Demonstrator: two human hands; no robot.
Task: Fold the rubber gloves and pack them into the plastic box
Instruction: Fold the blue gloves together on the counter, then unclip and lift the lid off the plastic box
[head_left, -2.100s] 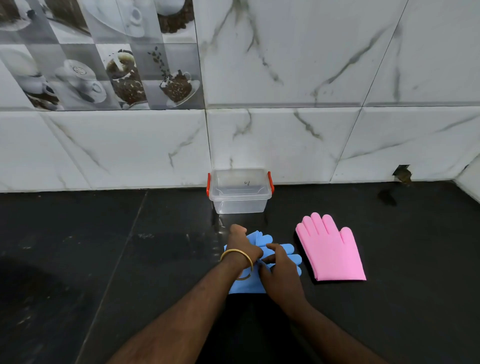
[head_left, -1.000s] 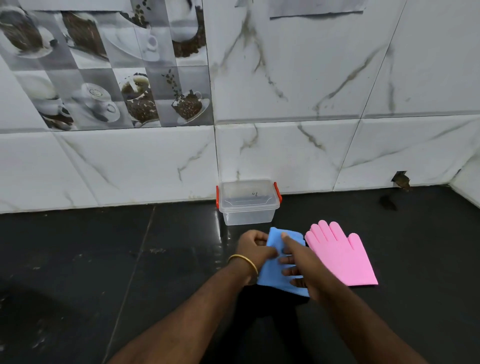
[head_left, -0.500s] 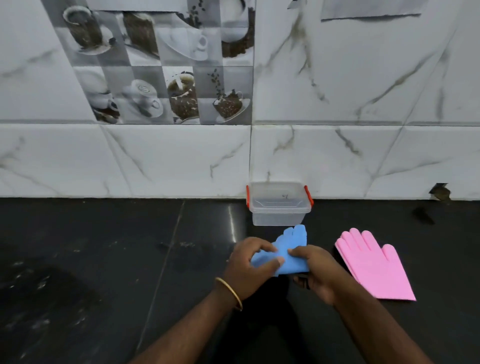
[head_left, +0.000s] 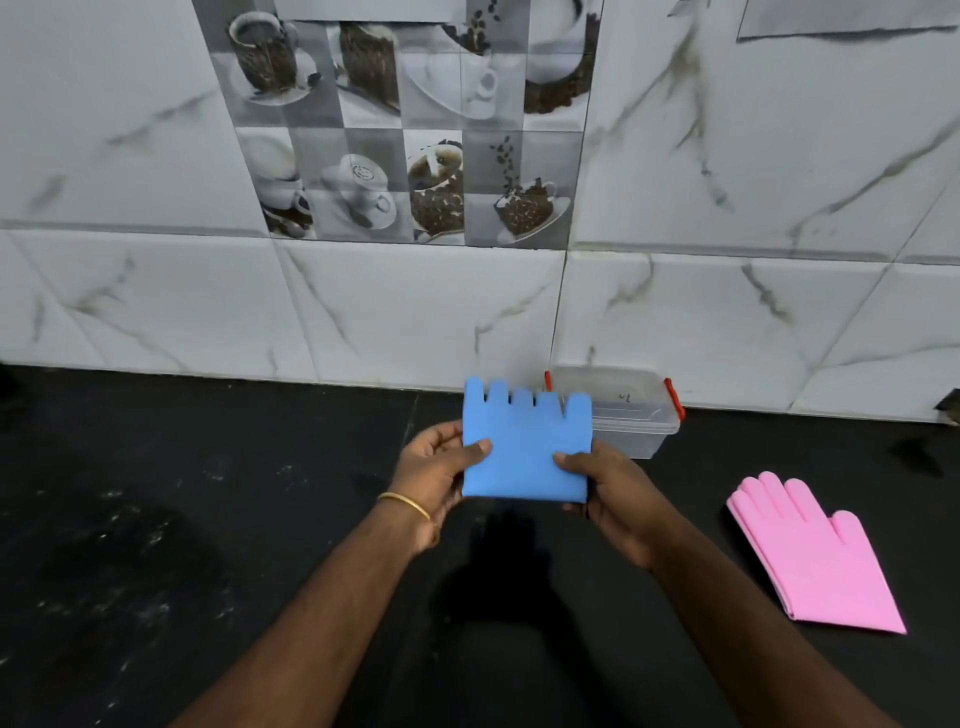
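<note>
Blue folded gloves (head_left: 524, 457) sit pinched between our left hand (head_left: 435, 470) and right hand (head_left: 613, 488), lifted just in front of the plastic box (head_left: 631, 415). Its lid looks closed, so freeing a hand could let the springy fold open. Pink gloves (head_left: 815, 556) lie right of the box.

Marble wall tiles (head_left: 727, 182), black counter (head_left: 156, 519)

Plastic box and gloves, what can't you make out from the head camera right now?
- Plastic box: left part hidden behind the blue glove; lid on or off unclear.
- Small mark on the box: too small to read.
- Pink gloves: number in the stack unclear.
- Fingers of the left hand and right hand: behind the blue glove.
</note>
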